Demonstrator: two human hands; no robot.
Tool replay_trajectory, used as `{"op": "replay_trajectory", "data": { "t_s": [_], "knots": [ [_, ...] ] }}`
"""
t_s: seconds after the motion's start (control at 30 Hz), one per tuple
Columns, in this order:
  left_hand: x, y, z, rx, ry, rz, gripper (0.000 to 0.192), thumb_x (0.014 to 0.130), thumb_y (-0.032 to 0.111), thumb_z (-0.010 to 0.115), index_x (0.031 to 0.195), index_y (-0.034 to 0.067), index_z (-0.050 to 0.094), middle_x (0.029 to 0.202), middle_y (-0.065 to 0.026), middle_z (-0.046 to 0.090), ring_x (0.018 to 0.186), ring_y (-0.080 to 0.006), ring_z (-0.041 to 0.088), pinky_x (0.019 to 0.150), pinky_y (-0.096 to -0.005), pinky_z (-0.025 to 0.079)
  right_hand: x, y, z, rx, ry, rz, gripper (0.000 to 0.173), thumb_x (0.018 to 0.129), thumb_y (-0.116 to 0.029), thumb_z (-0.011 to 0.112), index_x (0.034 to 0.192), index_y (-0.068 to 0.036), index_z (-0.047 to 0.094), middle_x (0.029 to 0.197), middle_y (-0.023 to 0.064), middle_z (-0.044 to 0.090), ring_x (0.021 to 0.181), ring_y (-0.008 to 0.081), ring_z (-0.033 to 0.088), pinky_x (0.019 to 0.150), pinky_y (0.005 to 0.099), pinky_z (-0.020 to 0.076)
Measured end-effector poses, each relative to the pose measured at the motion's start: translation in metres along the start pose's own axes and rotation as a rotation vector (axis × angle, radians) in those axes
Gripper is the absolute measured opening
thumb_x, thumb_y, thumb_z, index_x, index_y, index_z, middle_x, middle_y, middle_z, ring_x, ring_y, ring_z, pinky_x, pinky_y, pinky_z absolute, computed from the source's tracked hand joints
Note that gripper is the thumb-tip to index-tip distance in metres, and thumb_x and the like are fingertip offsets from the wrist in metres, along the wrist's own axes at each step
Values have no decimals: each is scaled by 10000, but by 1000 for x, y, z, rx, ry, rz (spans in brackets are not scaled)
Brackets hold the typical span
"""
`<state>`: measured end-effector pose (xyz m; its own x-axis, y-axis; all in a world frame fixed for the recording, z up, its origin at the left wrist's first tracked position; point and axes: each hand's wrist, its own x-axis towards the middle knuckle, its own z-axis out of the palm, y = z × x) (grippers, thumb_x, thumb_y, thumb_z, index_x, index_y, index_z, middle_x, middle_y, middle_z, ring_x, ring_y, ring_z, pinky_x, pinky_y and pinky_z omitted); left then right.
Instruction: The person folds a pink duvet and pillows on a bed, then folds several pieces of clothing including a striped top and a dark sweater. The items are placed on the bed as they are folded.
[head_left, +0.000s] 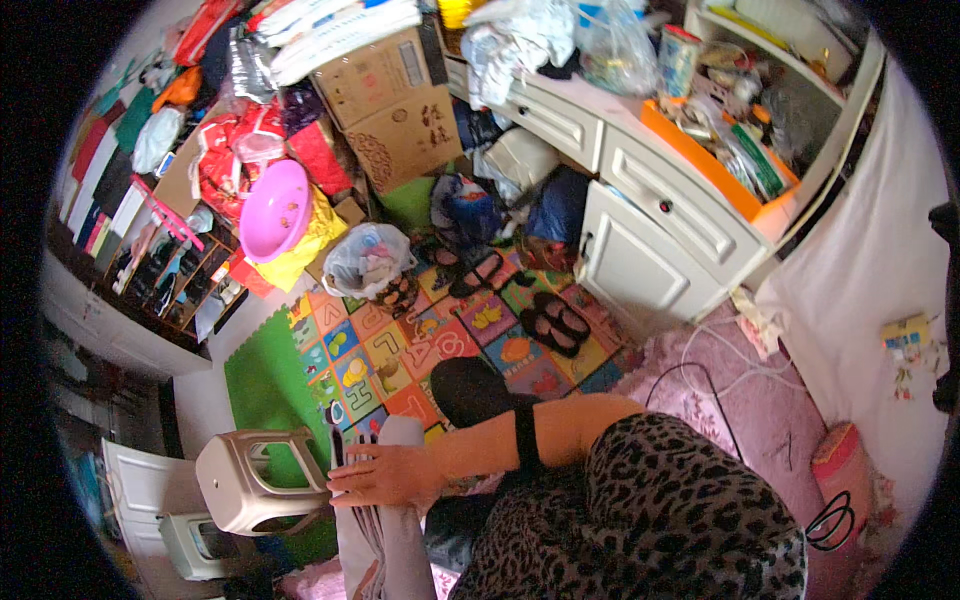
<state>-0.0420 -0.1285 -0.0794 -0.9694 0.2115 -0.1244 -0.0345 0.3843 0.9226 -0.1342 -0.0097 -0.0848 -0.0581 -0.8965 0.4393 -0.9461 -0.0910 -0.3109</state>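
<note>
My right hand (394, 474) reaches leftward across my body and lies flat on a grey garment (397, 544) with dark and white stripes. Its fingers are extended and slightly apart over the cloth. A black band (527, 433) circles that arm. The garment runs down to the lower picture edge, creased along its stripes. Among its folds a small skin-toned patch (367, 576) may be part of my left hand; the rest of that hand is hidden. A leopard-print top (675, 502) covers my upper body.
A beige plastic stool (225, 484) stands left of the garment. Black slippers (555, 322) lie on the alphabet foam mat (390, 360). Beyond are a bag-lined bin (367, 259), a pink basin (276, 210), cardboard boxes (405, 135) and a white cabinet (645, 255). Cables (705, 367) lie right.
</note>
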Motion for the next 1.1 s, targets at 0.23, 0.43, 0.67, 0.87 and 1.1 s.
{"op": "replay_trajectory", "data": {
  "t_s": [0.23,0.43,0.67,0.87,1.1],
  "knots": [
    [-106,63,-77,8,16,109,648,875,447,526,1311,-28,457,1345,-211,470,1227,-356,466,1021,-481,367,-9,-6,-15,310,-49,-10,677,620,-277,765,1222,-89,516,1367,140,452,1360,308,318,1082,558,236],
    [-217,75,-51,-116,66,387,492,925,388,490,1191,-25,529,1327,-269,473,1224,-430,462,1026,-518,347,1,-20,-17,289,-317,-56,690,623,-287,809,1217,-99,514,1221,123,562,1186,311,510,1063,536,304],
    [-363,63,88,-1,849,175,295,797,115,658,1048,-32,610,1164,-236,589,1059,-408,575,936,-472,434,80,-94,44,359,-482,-402,448,602,-16,719,1033,-70,612,1009,124,634,973,341,597,893,424,459],
    [-351,49,185,-353,1690,114,452,816,80,627,1240,-23,512,1120,-83,618,973,-149,572,874,-312,459,209,-163,111,395,-479,-880,344,725,2,594,1068,-18,593,1019,170,608,1001,350,574,909,399,441],
    [-400,53,272,-604,2862,382,526,884,325,584,1297,21,466,1217,-137,557,1047,-249,572,914,-374,475,246,-244,180,870,-529,-581,358,875,-41,582,1228,-20,526,1142,101,608,1056,184,571,926,299,432]
  ]
}}
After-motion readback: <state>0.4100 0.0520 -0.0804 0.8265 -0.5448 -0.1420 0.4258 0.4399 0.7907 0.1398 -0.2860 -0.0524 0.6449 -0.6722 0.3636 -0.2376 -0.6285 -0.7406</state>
